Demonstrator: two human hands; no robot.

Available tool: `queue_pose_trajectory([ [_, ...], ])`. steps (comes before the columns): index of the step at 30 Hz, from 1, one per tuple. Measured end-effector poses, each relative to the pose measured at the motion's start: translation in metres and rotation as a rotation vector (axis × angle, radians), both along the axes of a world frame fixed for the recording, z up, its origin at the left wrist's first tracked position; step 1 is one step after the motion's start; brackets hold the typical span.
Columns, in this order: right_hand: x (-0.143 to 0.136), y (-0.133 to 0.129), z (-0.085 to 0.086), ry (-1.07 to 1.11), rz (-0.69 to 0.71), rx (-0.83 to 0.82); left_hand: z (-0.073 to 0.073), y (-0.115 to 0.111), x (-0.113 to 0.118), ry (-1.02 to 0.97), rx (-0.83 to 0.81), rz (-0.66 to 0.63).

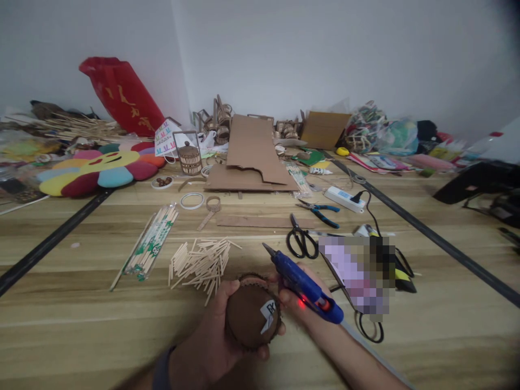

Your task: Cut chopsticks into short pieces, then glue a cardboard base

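Note:
My left hand [217, 330] is wrapped round a round brown cardboard piece [246, 317], its flat face toward me with a torn pale label on it. Its edge looks notched or ringed with short bits. In my right hand [298, 306] is a blue hot glue gun [304, 284], with a red light glowing on it. The nozzle points up and to the left, beyond the cardboard piece and apart from it. Whether my right fingertips touch the piece's edge I cannot tell. A loose pile of short wooden sticks [209, 262] lies just beyond my left hand.
Black-handled scissors [301, 242], blue-handled pliers [323, 211] and a white power strip [344, 199] lie to the right. Wrapped chopsticks [153, 241] lie left. Beyond are a cardboard strip [260, 221], cardboard sheets [252, 143], a small stick-built pot [189, 158] and a flower cushion [93, 168].

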State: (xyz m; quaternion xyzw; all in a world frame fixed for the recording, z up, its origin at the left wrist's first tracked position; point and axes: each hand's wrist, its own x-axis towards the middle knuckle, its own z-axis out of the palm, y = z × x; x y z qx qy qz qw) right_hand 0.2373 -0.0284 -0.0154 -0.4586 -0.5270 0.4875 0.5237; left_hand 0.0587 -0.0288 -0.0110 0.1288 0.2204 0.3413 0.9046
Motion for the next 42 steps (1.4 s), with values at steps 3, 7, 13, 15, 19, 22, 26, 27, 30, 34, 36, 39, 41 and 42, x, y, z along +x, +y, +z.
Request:
queue_pose_trajectory([
  [3, 0.0, 0.001, -0.004, -0.039, -0.012, 0.032, 0.001, 0.0, 0.0, 0.016, -0.001, -0.005],
  [7, 0.004, 0.004, -0.01, -0.103, -0.017, 0.06, 0.003, 0.0, 0.0, 0.031, 0.0, -0.004],
  [13, 0.008, 0.005, -0.007, -0.143, 0.018, 0.031, -0.005, 0.0, -0.001, 0.004, 0.02, 0.026],
  [15, 0.007, 0.005, -0.005, -0.142, 0.024, 0.023, -0.007, 0.001, -0.001, -0.04, 0.0, 0.02],
  [19, 0.004, 0.006, -0.002, -0.117, 0.023, -0.053, -0.003, 0.005, -0.002, -0.098, -0.02, 0.004],
  [22, 0.001, 0.006, 0.0, -0.142, 0.032, -0.117, 0.001, 0.006, -0.002, -0.052, -0.056, 0.025],
  [26, 0.001, 0.007, -0.001, -0.274, 0.049, -0.094, -0.002, 0.006, -0.002, 0.089, -0.075, 0.097],
  [27, 0.001, 0.007, -0.001, -0.3, 0.039, -0.076, -0.004, 0.006, -0.001, 0.12, -0.069, 0.116],
  [30, 0.0, 0.009, -0.002, -0.327, -0.045, -0.032, -0.008, 0.004, 0.002, 0.164, 0.02, 0.194],
  [34, 0.0, 0.011, 0.001, -0.32, -0.096, -0.017, -0.01, 0.002, 0.006, 0.48, 0.286, 0.245],
  [36, -0.001, 0.01, 0.002, -0.333, -0.094, -0.015, -0.01, 0.002, 0.008, 0.677, 0.334, 0.228],
  [39, -0.002, 0.008, 0.003, -0.365, -0.089, -0.025, -0.008, 0.002, 0.009, 0.797, 0.37, 0.223],
  [41, -0.002, 0.006, 0.004, -0.384, -0.09, -0.033, -0.007, 0.001, 0.008, 0.823, 0.377, 0.23],
  [42, -0.002, 0.006, 0.005, -0.392, -0.094, -0.036, -0.006, 0.001, 0.008, 0.823, 0.377, 0.234],
])
